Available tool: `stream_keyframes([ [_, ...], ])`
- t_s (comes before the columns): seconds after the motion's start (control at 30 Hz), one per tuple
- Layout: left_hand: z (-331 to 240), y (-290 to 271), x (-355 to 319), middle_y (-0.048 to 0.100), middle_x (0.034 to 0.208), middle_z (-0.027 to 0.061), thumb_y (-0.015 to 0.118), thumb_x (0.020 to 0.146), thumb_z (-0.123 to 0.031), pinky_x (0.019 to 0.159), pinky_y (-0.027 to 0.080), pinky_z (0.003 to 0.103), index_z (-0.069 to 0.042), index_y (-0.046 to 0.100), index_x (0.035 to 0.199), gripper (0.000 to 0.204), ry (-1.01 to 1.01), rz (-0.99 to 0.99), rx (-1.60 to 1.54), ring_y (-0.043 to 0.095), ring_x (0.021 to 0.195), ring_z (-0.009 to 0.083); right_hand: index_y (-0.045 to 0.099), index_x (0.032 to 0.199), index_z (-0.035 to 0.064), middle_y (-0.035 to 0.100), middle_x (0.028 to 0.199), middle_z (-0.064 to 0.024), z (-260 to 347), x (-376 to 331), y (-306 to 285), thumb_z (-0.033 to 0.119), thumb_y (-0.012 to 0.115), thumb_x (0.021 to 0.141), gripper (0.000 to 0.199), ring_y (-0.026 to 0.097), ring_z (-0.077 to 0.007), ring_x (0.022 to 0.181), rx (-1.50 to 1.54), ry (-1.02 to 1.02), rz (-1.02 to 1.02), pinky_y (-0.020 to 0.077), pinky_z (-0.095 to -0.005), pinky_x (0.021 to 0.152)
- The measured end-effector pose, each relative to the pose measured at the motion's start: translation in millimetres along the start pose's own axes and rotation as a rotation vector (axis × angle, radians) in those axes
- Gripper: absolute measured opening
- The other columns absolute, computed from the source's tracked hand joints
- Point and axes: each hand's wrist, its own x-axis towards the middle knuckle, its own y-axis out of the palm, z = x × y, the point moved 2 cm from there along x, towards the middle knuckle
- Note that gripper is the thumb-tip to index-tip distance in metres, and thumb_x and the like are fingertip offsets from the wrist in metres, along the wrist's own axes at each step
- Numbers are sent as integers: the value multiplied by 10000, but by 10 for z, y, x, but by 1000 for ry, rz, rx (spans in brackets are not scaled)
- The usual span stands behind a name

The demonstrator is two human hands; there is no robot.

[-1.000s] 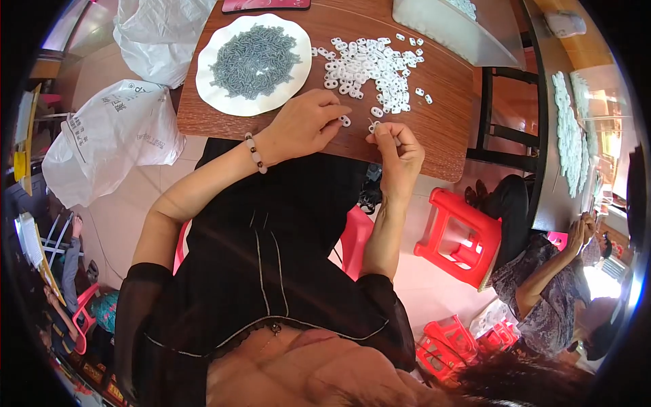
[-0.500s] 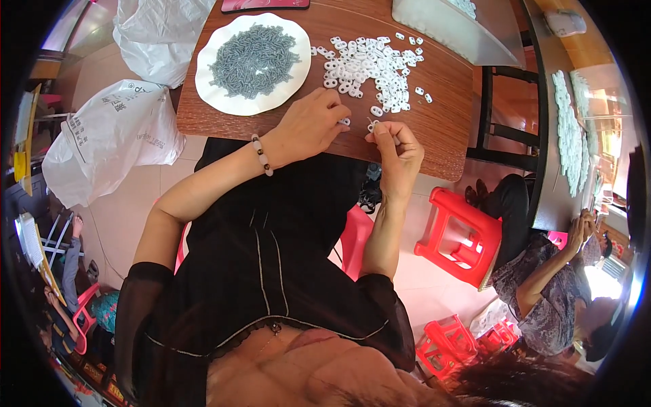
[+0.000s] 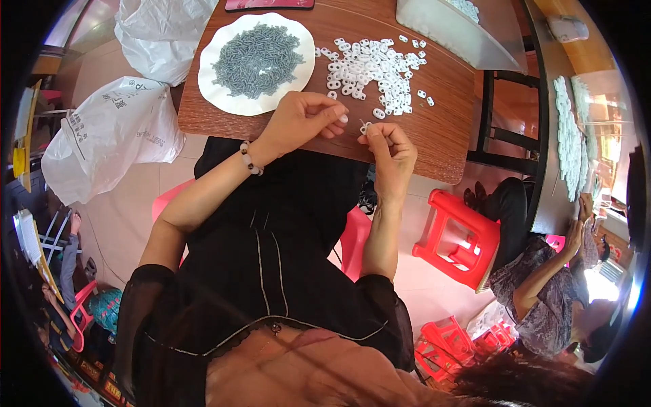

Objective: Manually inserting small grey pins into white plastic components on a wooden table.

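My right hand (image 3: 392, 152) pinches a small white two-hole oval piece (image 3: 365, 127) between thumb and fingertips, with a thin pin-like bit standing up from it. Just to its left, my left hand (image 3: 304, 122) has thumb and index finger pressed together; something whitish shows at the tips, too small to tell apart from a nail. Beyond both hands lies a loose heap of white two-hole oval pieces (image 3: 369, 66), one of them set apart close to my right hand. Left of the heap, a white wavy-edged plate (image 3: 209, 78) carries many small grey-blue rods (image 3: 258, 60).
The brown wooden table (image 3: 441, 129) ends just before my lap. A pale tray (image 3: 461, 37) stands at its far right. White sacks (image 3: 112, 142) lie on the left, red stools (image 3: 458, 237) on the right. Another person (image 3: 542, 292) works at a dark table on the right.
My left hand has turned, its fingers lifting slightly and opening out toward the plate side. My right hand has shifted a little left, still pinching the white piece.
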Motion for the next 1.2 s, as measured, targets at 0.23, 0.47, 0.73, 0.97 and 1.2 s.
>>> stream_keyframes([
  [0.23,40,-72,-102,690,868,85,673,896,-132,674,523,216,52,659,1024,224,68,-75,-110,656,768,111,627,893,-13,662,812,-33,-5,-47,149,78,610,927,99,585,-60,725,45,-9,51,449,-191,673],
  [0.47,-19,-112,-266,693,899,56,682,891,-159,693,530,204,25,671,1093,274,-15,-41,-305,627,741,77,618,893,-23,670,844,-34,31,-101,208,55,611,921,83,589,-53,769,13,-1,101,463,-188,717],
  [0.73,-26,-147,-351,693,892,43,670,900,-185,703,545,213,-17,690,1073,242,-168,2,-367,637,748,83,626,861,-17,683,862,-27,81,-155,298,71,645,889,95,554,-27,705,1,-24,107,448,-183,648],
  [0.97,-6,-151,-354,695,871,40,687,886,-195,696,550,225,-20,701,1038,233,-158,-17,-341,641,757,82,628,837,-24,686,825,-32,102,-169,305,75,653,877,110,556,-29,678,-37,-33,98,455,-191,629],
  [1.2,-11,-130,-365,698,871,36,696,880,-200,697,547,222,-22,706,1030,233,-134,-20,-315,637,744,79,625,829,-28,681,807,-34,142,-178,303,71,655,871,112,569,-37,684,-91,-47,95,462,-196,635],
])
